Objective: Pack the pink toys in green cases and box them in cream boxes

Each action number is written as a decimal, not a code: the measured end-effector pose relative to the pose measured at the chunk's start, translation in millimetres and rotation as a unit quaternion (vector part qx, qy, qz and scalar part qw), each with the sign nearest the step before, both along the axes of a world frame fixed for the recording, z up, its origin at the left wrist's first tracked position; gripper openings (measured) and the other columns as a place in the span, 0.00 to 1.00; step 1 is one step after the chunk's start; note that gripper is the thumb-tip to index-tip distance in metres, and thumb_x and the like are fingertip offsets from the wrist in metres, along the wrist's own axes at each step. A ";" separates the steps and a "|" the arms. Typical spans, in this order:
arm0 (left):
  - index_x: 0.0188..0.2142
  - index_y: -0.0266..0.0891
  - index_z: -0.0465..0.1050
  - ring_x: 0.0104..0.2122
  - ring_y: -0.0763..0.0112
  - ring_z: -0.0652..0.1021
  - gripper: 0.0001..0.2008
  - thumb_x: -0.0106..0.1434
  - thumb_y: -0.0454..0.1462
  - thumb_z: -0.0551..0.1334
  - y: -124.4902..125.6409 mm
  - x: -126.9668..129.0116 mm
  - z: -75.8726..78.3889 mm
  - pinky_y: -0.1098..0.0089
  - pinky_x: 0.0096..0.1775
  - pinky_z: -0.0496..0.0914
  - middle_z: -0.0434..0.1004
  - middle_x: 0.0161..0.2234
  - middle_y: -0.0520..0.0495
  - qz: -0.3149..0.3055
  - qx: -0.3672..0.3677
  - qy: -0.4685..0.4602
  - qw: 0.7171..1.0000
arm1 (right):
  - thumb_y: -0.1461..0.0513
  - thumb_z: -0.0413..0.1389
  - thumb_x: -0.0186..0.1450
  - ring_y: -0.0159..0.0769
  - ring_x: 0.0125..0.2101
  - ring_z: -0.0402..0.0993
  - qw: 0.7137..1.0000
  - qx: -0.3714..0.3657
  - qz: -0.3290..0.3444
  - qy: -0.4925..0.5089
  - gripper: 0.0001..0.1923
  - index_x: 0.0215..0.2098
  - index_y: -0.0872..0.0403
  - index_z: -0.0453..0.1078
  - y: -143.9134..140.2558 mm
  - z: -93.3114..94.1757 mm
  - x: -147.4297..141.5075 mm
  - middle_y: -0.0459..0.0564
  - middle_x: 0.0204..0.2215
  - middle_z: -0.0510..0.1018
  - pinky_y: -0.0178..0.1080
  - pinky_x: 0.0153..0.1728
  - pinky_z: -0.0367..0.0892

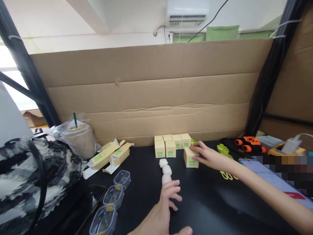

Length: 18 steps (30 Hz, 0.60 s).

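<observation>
My right hand [203, 155] reaches in from the right, its fingers and thumb closed on a small pale yellow box [191, 160] with a green label, which stands on the black table. My left hand [164, 207] is in the near middle, empty, with its fingers apart and slightly curled. Just beyond its fingertips lies a short row of rounded white lumps [166, 169]; I cannot make out what they are. Behind them several matching yellow boxes [160, 148] stand grouped in two rows against the cardboard.
To the left lie two opened yellow cartons [105, 156], clear plastic containers [113, 196], a dark phone [90, 197], a bagged drink cup [81, 140] and a black-and-white bag [19, 182]. Rightward are yellow scissors [226, 175], green pieces [222, 149], an orange toy car [250, 144] and a tablet [266, 176].
</observation>
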State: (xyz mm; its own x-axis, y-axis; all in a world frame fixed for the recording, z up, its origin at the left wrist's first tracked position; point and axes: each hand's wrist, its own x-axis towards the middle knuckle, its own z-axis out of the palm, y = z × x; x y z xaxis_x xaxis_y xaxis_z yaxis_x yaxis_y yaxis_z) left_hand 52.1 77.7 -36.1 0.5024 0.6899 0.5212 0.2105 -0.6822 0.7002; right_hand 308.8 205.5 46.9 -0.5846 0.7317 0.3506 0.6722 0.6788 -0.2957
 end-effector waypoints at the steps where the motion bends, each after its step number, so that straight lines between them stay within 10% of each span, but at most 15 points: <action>1: 0.58 0.50 0.46 0.42 0.61 0.74 0.38 0.54 0.39 0.67 -0.1 -0.3 -0.5 0.64 0.35 0.74 0.51 0.59 0.34 0.000 -0.002 0.005 1.000 | 0.62 0.51 0.67 0.41 0.41 0.74 1.000 0.009 -0.006 0.000 0.15 0.51 0.56 0.66 7.8 -1.5 -3.5 0.57 0.46 0.68 0.44 0.47 0.68; 18: 0.56 0.51 0.47 0.40 0.66 0.75 0.36 0.53 0.29 0.63 -4.0 -2.0 16.6 0.64 0.41 0.73 0.56 0.55 0.38 -0.015 0.019 0.090 0.996 | 0.59 0.54 0.68 0.40 0.43 0.73 0.994 0.105 -0.006 0.027 0.14 0.51 0.55 0.66 48.3 -14.9 -36.0 0.53 0.49 0.72 0.47 0.43 0.71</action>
